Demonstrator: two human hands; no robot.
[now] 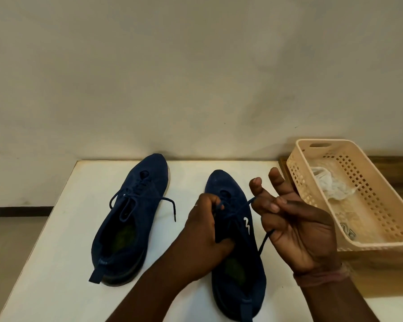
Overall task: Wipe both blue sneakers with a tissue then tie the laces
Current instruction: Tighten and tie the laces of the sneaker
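Two dark blue sneakers stand toe-away on a white table (56, 240). The left sneaker (130, 217) has its laces loose, one end trailing to its right. Over the right sneaker (240, 263), my left hand (205, 231) grips one lace end in curled fingers above the tongue. My right hand (296, 224) is raised palm-up to the shoe's right and pinches the other lace (264, 240), which runs through its fingers and hangs down. A crumpled white tissue (330, 187) lies in the basket.
A beige perforated plastic basket (382, 205) sits to the right on a wooden surface, touching the table's far right corner. A plain wall rises right behind the table. The table's left edge drops to the floor.
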